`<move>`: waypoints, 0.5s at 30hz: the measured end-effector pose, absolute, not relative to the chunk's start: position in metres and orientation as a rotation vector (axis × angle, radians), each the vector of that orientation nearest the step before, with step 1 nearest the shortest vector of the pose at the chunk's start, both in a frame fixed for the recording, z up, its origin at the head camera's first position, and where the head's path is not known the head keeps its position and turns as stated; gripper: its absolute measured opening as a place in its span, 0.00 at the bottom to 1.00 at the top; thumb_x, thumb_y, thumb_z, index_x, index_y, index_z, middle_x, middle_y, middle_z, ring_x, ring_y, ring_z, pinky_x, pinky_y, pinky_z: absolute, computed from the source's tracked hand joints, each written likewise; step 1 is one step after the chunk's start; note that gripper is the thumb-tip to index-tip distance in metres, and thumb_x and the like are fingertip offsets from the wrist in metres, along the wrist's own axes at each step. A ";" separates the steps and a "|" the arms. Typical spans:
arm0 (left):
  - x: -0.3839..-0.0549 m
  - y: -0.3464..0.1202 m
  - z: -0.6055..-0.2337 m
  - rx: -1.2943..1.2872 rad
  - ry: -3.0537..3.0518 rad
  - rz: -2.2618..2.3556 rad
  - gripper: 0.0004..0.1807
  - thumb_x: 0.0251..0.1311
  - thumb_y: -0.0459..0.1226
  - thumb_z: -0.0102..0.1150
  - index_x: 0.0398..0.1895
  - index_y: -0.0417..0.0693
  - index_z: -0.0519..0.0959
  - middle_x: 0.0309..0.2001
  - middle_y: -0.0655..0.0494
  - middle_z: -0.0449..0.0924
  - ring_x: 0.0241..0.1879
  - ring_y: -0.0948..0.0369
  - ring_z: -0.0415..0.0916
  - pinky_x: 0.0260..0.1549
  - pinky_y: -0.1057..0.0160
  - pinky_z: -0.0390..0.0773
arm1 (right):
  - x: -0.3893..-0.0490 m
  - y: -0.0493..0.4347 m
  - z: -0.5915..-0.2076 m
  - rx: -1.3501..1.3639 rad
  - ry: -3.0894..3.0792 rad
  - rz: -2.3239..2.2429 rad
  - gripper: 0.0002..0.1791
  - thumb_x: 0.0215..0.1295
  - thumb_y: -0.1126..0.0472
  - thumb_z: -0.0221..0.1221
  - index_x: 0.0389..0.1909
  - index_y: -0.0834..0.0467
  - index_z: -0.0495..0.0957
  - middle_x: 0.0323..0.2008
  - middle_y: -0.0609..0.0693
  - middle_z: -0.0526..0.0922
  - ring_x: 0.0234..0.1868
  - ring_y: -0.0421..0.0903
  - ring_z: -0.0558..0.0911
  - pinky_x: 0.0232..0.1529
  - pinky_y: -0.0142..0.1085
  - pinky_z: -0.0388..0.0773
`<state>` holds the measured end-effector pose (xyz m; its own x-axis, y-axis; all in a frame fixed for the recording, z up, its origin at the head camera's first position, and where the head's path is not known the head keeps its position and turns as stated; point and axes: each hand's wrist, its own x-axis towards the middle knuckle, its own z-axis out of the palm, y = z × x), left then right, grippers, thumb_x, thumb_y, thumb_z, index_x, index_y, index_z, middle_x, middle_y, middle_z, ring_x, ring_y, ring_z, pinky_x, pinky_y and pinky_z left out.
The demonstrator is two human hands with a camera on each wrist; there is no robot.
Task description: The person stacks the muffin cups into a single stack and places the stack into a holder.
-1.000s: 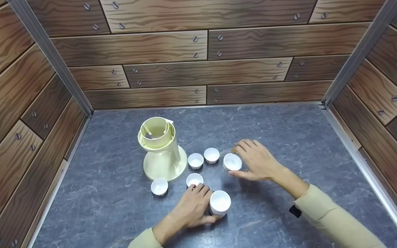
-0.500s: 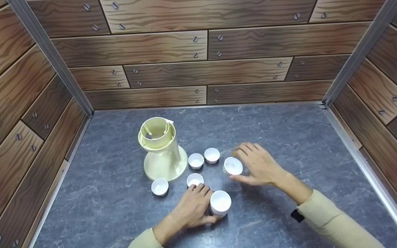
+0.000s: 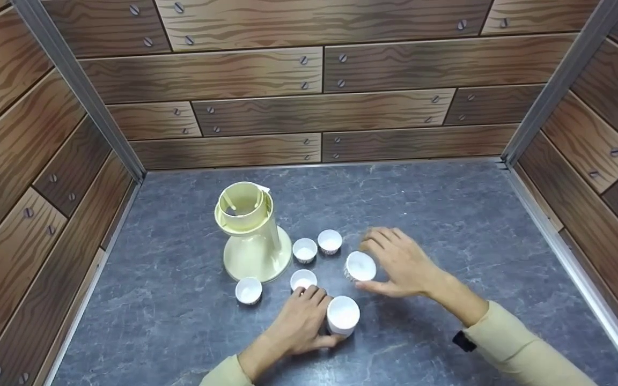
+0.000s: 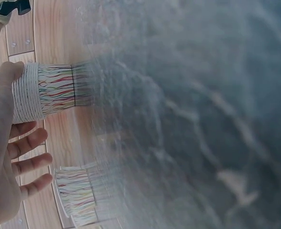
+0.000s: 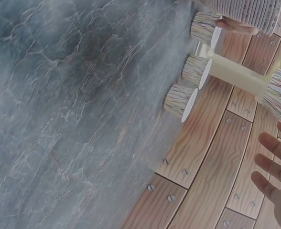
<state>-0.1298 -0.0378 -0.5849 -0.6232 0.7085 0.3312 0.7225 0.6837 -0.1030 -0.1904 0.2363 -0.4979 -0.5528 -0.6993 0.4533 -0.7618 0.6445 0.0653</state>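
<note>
My left hand (image 3: 301, 321) grips a stack of white paper baking cups (image 3: 343, 315), which stands upright near the table's front. In the left wrist view the stack (image 4: 40, 93) shows closely layered rims and a streaky coloured pattern, with the thumb over it. To the right and farther back, my right hand (image 3: 400, 262) pinches a single baking cup (image 3: 360, 266) between thumb and index finger. That cup (image 5: 280, 95) hangs above the table in the right wrist view, the other fingers spread apart from it. One loose cup (image 3: 303, 280) sits just beyond my left fingertips.
A pale yellow-green plastic stand (image 3: 252, 252) with an open round top rises left of centre. Two cups, one nearer (image 3: 304, 250) and one farther (image 3: 330, 242), stand to its right. Another cup (image 3: 248, 290) sits before its base. Wood-patterned walls (image 3: 319, 107) enclose the table.
My right hand has come a little toward the front of the table with its baking cup. The left hand and the stack have stayed in place.
</note>
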 end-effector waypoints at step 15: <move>-0.130 -0.039 -0.586 -1.123 -2.514 -0.058 0.37 0.54 0.75 0.59 0.48 0.56 0.78 0.43 0.61 0.80 0.47 0.60 0.77 0.43 0.60 0.74 | -0.176 0.229 -0.497 1.185 -2.412 0.211 0.36 0.56 0.27 0.67 0.52 0.52 0.78 0.52 0.49 0.83 0.57 0.49 0.82 0.58 0.46 0.79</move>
<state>-0.1304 -0.0386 -0.5862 -0.6054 0.7091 0.3615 0.7249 0.6788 -0.1173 -0.1763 0.2286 -0.4973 -0.5345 -0.7147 0.4512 -0.7821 0.6206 0.0566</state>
